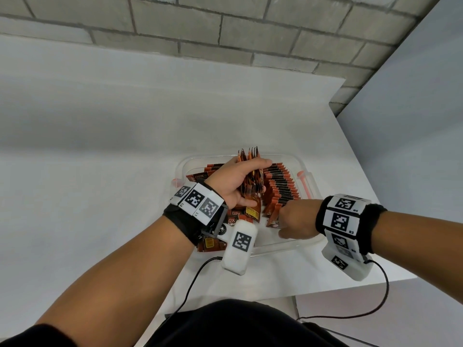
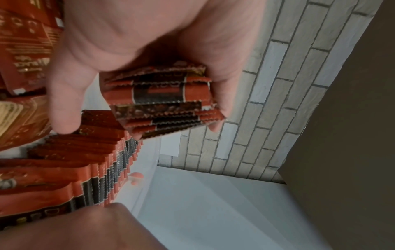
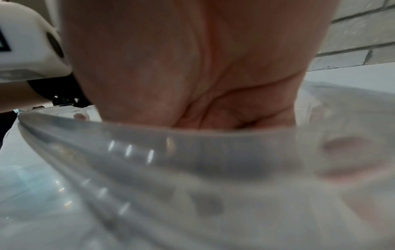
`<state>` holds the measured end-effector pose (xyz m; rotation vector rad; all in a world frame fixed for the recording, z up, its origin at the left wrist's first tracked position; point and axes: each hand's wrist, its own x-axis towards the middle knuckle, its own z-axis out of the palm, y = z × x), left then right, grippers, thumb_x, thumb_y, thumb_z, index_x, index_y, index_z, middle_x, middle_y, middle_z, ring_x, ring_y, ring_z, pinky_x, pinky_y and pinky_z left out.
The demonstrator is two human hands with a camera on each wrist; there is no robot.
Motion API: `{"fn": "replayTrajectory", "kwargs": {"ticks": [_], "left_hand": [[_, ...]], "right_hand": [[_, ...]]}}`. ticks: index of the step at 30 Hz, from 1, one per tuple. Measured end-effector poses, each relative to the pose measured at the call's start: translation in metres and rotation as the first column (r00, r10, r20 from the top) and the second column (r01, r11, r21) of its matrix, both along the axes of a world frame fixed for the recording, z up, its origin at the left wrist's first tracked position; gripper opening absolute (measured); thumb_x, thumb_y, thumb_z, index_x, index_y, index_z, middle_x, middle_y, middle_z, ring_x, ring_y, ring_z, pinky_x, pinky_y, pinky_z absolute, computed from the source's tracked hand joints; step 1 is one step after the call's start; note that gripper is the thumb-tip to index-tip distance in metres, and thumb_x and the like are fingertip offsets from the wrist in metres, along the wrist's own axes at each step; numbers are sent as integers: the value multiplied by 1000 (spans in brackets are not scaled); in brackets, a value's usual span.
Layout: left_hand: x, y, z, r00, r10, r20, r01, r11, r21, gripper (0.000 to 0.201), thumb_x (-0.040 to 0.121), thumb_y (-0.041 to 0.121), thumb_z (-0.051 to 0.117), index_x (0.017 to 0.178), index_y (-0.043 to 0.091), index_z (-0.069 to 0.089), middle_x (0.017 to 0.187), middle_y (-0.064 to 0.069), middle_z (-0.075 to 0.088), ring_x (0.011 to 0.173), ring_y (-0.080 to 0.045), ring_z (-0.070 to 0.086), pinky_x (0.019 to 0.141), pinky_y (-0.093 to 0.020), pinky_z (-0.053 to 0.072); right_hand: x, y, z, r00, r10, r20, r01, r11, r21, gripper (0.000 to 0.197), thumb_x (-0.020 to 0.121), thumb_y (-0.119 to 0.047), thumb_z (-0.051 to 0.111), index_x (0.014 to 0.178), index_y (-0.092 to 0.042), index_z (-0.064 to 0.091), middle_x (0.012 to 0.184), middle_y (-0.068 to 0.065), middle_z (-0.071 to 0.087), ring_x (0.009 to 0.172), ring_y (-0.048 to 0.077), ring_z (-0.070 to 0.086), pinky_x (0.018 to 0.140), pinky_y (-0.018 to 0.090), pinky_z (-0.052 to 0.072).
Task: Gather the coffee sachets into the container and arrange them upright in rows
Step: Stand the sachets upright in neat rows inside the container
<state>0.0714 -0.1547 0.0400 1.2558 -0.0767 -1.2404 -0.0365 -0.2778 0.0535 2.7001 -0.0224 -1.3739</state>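
A: Closest to us, the left hand (image 1: 234,182) is wrapped round a bundle of sachets (image 2: 162,99), thumb on one side, fingers on the other, edges squared together. My guess is that's so the whole bundle can drop in as one block.

B: And it hovers over the clear container (image 1: 304,169), beside the finished row (image 1: 279,187), which stands on edge just off its fingertips.

A: The right hand (image 1: 298,219) is down inside the container at the near end of that row. Fingers bend toward the last sachet, but whether they pinch it or merely prop it, I can't tell; the right wrist view shows only palm and blurred plastic wall.

B: Bracing seems likely, because a row on edge would topple without a stop.

A: Under the left wrist, loose sachets (image 1: 246,211) lie flat in the container, unsorted.

B: So the gathering looks done and the rows are partway. The bundle probably starts a second row next to the first.
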Motion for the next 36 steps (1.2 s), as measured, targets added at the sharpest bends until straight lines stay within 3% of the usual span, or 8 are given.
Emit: {"fn": "replayTrajectory", "kwargs": {"ticks": [3,6,10,19,22,26,31,36], "left_hand": [[2,1,0,1000,12,2,-12,1000,-13,46,78,33,75,121,21,62,117,-5,68,109,-28,62,91,-58,46],[2,3,2,1000,25,3,-24,999,-23,30,83,29,70,111,20,66,113,-7,69,106,-28,64,92,-56,47],[2,4,2,999,33,-2,-33,998,-51,23,83,27,70,105,20,66,108,-5,70,101,-25,65,91,-54,48],[1,9,4,998,61,-34,-66,984,-168,16,80,19,69,91,15,59,80,-6,66,79,-23,65,84,-45,55],[2,10,3,994,78,-72,-91,976,-199,25,73,21,69,93,12,58,84,-9,61,74,-23,65,76,-40,58],[1,16,6,993,59,-104,-85,960,-265,18,79,18,61,95,9,62,90,-11,64,84,-26,65,87,-45,52],[-3,27,9,991,14,-130,-65,913,-402,39,77,2,63,112,18,65,103,-13,69,90,-30,68,84,-47,53],[-8,33,6,998,-51,-33,28,871,-490,81,64,11,84,136,19,48,121,-16,63,104,-32,64,91,-51,49]], "right_hand": [[1,-2,-1,1000,2,-10,-3,1000,-19,38,95,-22,44,59,-20,34,61,-1,37,59,21,40,64,32,47],[1,-1,1,999,-24,22,25,999,-44,37,94,-20,48,60,-26,33,63,-6,35,53,8,30,50,18,27],[2,-8,2,999,-50,-13,51,998,47,37,95,-18,43,58,-14,39,60,1,38,62,21,37,53,23,31],[0,-14,18,975,-223,-17,221,946,238,26,94,-20,46,85,-4,65,73,0,62,64,12,52,57,14,39],[9,-27,44,893,-423,150,334,850,408,16,93,-23,52,86,-20,65,73,-6,69,63,5,62,63,19,46],[12,-37,61,664,-646,377,337,709,620,3,89,-27,61,91,-24,61,73,-4,66,64,11,63,66,25,48],[6,-13,56,511,-806,299,268,480,835,35,83,-38,64,115,-34,51,101,-1,58,70,13,57,57,27,50],[7,0,51,432,-850,301,168,404,899,40,70,-41,73,104,-39,53,98,5,63,81,34,64,71,41,54]]}}
